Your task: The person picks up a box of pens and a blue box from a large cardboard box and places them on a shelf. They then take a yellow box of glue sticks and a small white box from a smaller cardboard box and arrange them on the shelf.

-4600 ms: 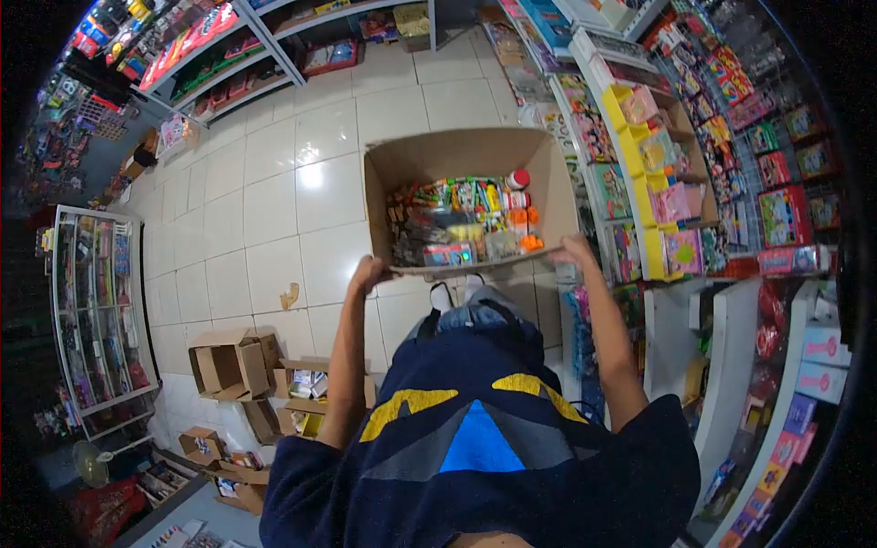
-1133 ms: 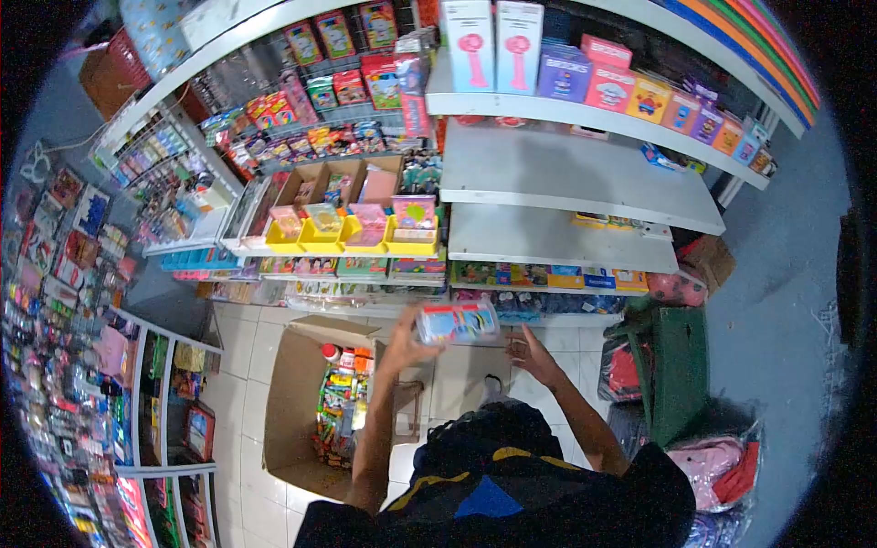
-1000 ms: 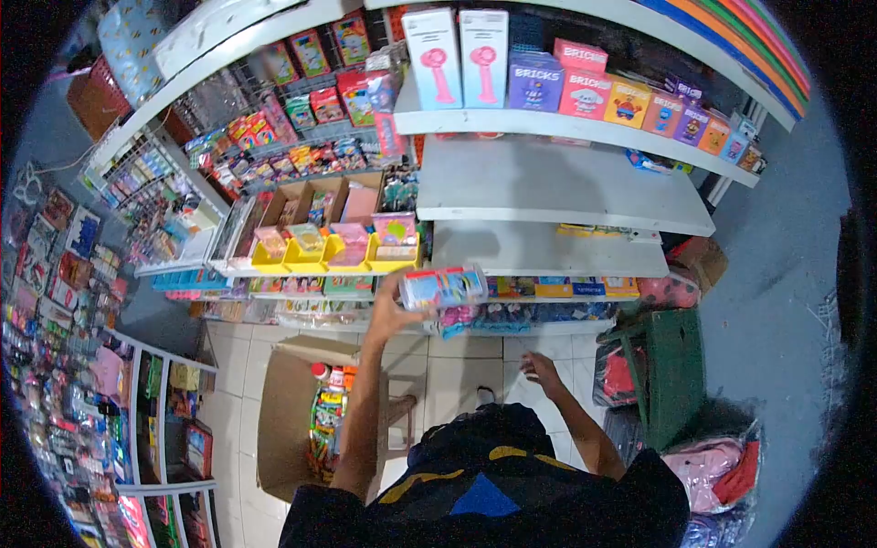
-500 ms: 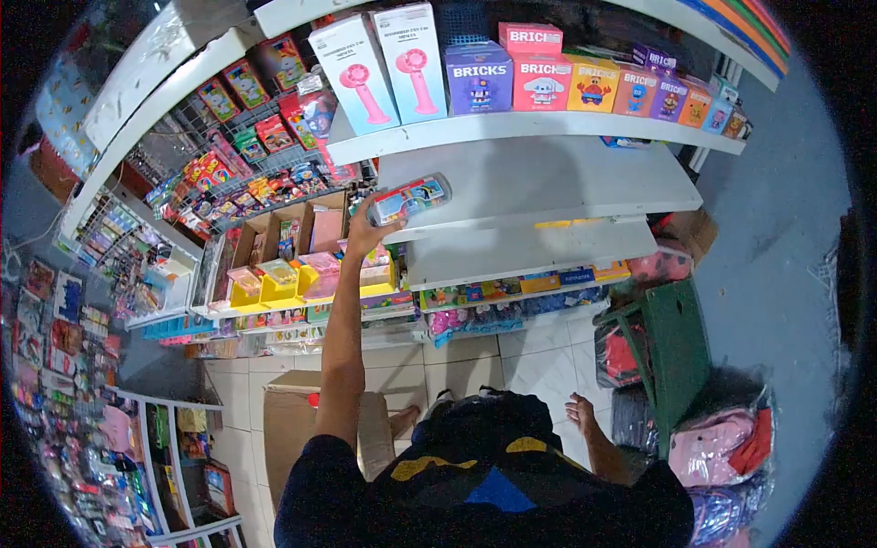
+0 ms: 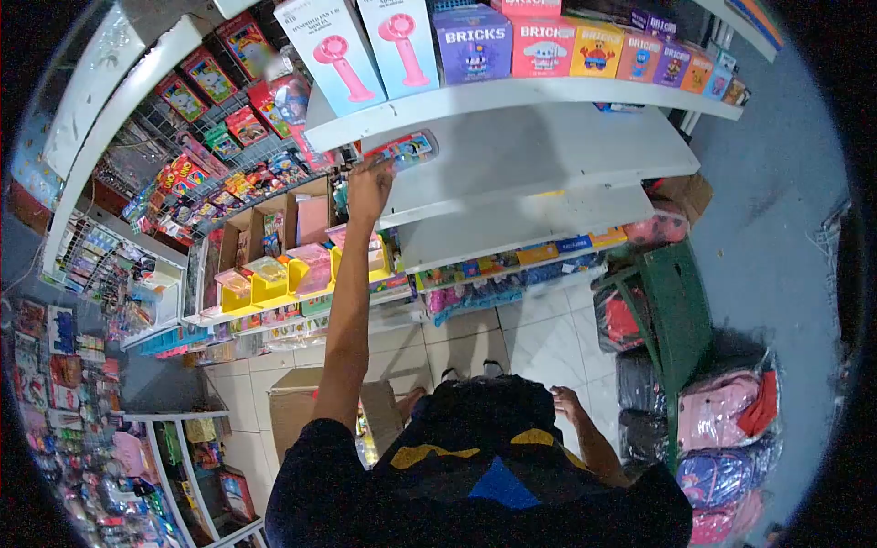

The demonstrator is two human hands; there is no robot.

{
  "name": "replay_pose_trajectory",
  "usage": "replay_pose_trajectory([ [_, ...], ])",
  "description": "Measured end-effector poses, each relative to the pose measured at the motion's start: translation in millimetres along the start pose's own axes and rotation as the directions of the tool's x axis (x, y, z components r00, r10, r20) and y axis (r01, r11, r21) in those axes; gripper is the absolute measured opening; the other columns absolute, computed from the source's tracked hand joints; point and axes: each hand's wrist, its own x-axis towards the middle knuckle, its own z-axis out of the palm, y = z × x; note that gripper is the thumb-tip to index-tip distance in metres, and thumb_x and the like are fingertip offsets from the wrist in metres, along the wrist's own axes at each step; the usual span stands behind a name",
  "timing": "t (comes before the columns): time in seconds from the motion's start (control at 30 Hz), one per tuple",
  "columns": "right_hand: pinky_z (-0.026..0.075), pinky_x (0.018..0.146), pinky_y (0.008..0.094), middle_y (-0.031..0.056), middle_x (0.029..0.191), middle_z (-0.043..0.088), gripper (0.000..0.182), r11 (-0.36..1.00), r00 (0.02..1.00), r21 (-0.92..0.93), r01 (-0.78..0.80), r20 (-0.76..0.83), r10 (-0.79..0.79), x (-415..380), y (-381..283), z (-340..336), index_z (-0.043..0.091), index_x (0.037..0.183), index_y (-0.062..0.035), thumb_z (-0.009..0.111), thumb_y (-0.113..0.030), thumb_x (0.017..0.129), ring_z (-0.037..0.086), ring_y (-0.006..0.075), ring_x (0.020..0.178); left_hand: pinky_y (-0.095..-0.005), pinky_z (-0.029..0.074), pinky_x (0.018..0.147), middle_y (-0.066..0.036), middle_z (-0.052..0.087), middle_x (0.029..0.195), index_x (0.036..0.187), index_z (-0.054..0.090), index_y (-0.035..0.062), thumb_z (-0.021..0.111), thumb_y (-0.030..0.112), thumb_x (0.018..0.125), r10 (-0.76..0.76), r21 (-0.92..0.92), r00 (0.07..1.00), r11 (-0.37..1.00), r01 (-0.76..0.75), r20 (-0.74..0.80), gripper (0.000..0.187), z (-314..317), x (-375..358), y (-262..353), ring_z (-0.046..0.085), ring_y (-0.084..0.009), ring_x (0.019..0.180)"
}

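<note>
My left hand (image 5: 372, 187) reaches to the left end of the grey middle shelf (image 5: 512, 173). Its fingers are bent at the near left end of a flat, clear plastic pack (image 5: 411, 149) with a red and blue picture, which lies on that shelf below the upper board. The exact contact of the fingertips is partly hidden. My right hand (image 5: 567, 403) hangs low at my side, holding nothing, with loosely bent fingers apart.
Above stand pink fan boxes (image 5: 399, 46) and several BRICKS boxes (image 5: 472, 46). Yellow bins (image 5: 269, 290) sit at the left. An open cardboard box (image 5: 297, 416) is on the floor by my left. A green frame (image 5: 674, 338) and wrapped bags (image 5: 722, 411) stand to the right.
The pack has moved left and deeper onto the shelf, with my left hand following it, now behind its near end. My right hand has drawn slightly closer to my body.
</note>
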Motion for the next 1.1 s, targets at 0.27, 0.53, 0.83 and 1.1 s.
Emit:
replay_pose_trajectory([
  [0.27,0.050,0.072,0.0395,0.0056,0.088,0.064,0.028,0.998,0.999,-0.053,-0.045,0.004,0.045,1,26,-12,0.058,0.108,-0.0184,0.058,-0.035,0.086,0.061,0.0199,0.076,-0.0407,0.050,0.085,-0.015,0.061,0.114,0.107,0.067,0.0123,0.054,0.009,0.083,-0.159,0.068,0.986,0.986,0.156,0.047,0.028,29,18,-25,0.060,-0.0338,0.099],
  [0.53,0.050,0.069,0.0381,0.0071,0.086,0.067,0.032,0.987,0.999,-0.155,-0.035,-0.037,0.030,4,16,-2,0.058,0.103,-0.0155,0.060,-0.041,0.084,0.063,0.0188,0.073,-0.0444,0.052,0.079,-0.018,0.061,0.109,0.108,0.065,0.0136,0.054,0.016,0.084,-0.323,0.213,0.944,0.929,0.304,0.061,0.026,29,35,-9,0.062,-0.0361,0.091],
  [0.83,0.050,0.062,0.0340,0.0092,0.083,0.067,0.028,0.969,0.996,-0.240,0.057,-0.059,-0.074,20,-5,10,0.056,0.109,-0.0125,0.060,-0.026,0.085,0.062,0.0185,0.068,-0.0462,0.052,0.075,-0.018,0.064,0.096,0.105,0.066,0.0157,0.054,0.019,0.084,-0.248,0.218,0.968,0.947,0.236,0.027,0.024,47,41,-35,0.063,-0.0373,0.086],
  [1.1,0.048,0.049,0.0301,0.0071,0.075,0.062,0.028,0.988,0.999,-0.153,0.008,0.048,-0.001,46,-23,-3,0.058,0.105,-0.0116,0.065,-0.025,0.082,0.061,0.0190,0.059,-0.0424,0.051,0.082,-0.015,0.061,0.112,0.110,0.066,0.0160,0.055,0.015,0.084,-0.217,0.143,0.976,0.966,0.214,0.005,0.027,42,38,-34,0.062,-0.0353,0.092],
])
